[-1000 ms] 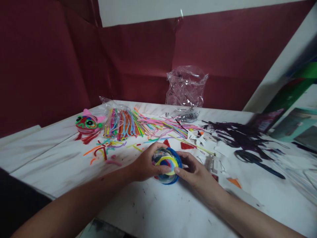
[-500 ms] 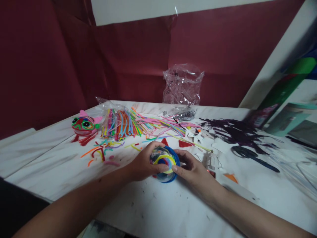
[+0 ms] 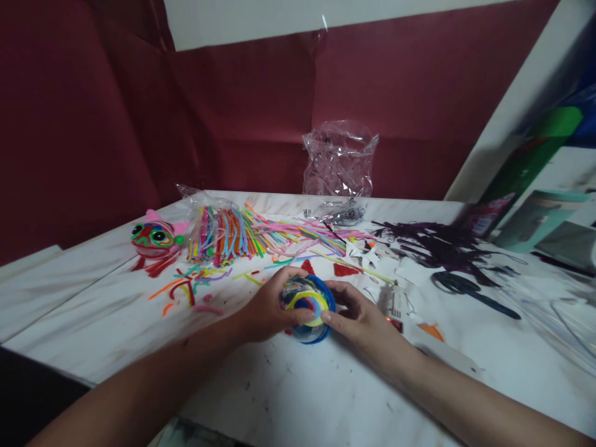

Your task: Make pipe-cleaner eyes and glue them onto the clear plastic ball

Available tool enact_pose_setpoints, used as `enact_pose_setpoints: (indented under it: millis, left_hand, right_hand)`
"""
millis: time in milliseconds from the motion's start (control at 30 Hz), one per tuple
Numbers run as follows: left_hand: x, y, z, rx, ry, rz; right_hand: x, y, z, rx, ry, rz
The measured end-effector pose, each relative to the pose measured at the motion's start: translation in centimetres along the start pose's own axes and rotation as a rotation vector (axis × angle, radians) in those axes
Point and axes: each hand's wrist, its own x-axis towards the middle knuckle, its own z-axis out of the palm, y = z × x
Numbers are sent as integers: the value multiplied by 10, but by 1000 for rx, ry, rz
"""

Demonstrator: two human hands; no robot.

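Observation:
Between my hands, above the white marbled table (image 3: 223,372), is a round craft piece (image 3: 305,287) with a blue rim and curved strips of yellow, light blue and red on its face. My left hand (image 3: 267,307) wraps its left side, the thumb lying across the coloured strips. From the right, my right hand (image 3: 351,310) grips the blue edge, with its thumb tip pressed on the yellow strip. Two small red pieces (image 3: 347,269) lie just behind the hands. The underside of the round piece is hidden.
A bag of coloured pipe cleaners (image 3: 223,233) lies behind, with loose cut bits (image 3: 190,292) before it. At left sits a decorated animal face (image 3: 156,236). Dark purple strands (image 3: 433,242), black-handled scissors (image 3: 475,295) and a clear plastic bag (image 3: 342,161) are also there.
The view has shifted slightly, so most things sit a little further left. Both hands keep the same hold on the round piece.

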Motion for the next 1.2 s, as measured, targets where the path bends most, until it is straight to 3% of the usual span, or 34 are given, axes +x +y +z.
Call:
enact_pose_setpoints:
  millis: [567, 800, 967, 1067, 1200]
  left_hand:
    - [-1, 2, 1, 49, 5, 0]
    - [1, 3, -1, 36, 10, 11]
    - [1, 4, 0, 10, 14, -23]
    - [1, 2, 1, 82, 49, -2]
    - [-1, 0, 0, 317, 155, 126]
  right_hand:
    - [0, 0, -1, 5, -15, 19]
    - [-3, 1, -3, -85, -88, 10]
    - [-5, 2, -2, -125, -72, 22]
    - [-4, 2, -1, -70, -96, 13]
    - [-3, 4, 0, -39, -96, 1]
